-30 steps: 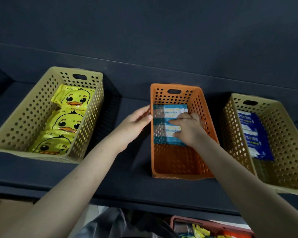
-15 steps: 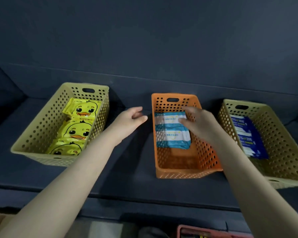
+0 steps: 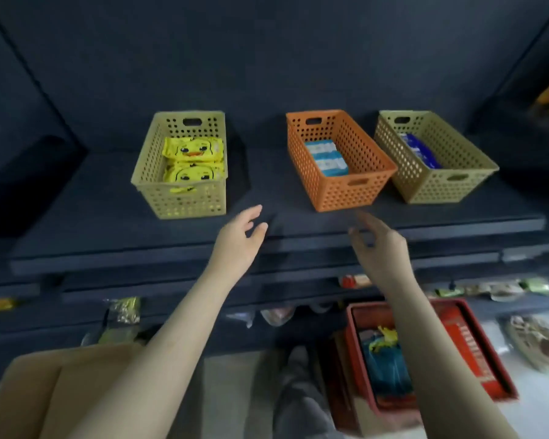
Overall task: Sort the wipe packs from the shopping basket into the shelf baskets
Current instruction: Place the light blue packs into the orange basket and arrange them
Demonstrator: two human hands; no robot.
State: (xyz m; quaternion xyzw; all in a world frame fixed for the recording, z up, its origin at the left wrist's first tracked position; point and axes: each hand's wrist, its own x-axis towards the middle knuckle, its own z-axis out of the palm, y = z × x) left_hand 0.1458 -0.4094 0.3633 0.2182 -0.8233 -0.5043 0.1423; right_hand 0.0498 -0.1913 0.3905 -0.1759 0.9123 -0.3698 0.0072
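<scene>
Three perforated baskets stand on the dark shelf. The left beige basket (image 3: 159, 198) holds yellow duck wipe packs (image 3: 193, 150). The orange basket (image 3: 343, 191) in the middle holds light blue wipe packs (image 3: 325, 156). The right beige basket (image 3: 441, 188) holds dark blue wipe packs (image 3: 420, 152). My left hand (image 3: 238, 242) hovers empty in front of the shelf edge, fingers relaxed. My right hand (image 3: 381, 245) is blurred, fingers loosely spread, holding nothing. The red shopping basket (image 3: 476, 343) sits on the floor at the lower right with several packs inside.
The dark shelf board (image 3: 108, 236) juts out in front of the baskets. Lower shelves carry assorted packaged goods (image 3: 122, 312). A cardboard box (image 3: 45, 391) is at the lower left. My leg in grey trousers (image 3: 298, 391) stands beside the shopping basket.
Both hands have pulled back out of the orange basket toward me, leaving the light blue pack inside. The view has backed away and tilted down, showing the red shopping basket.
</scene>
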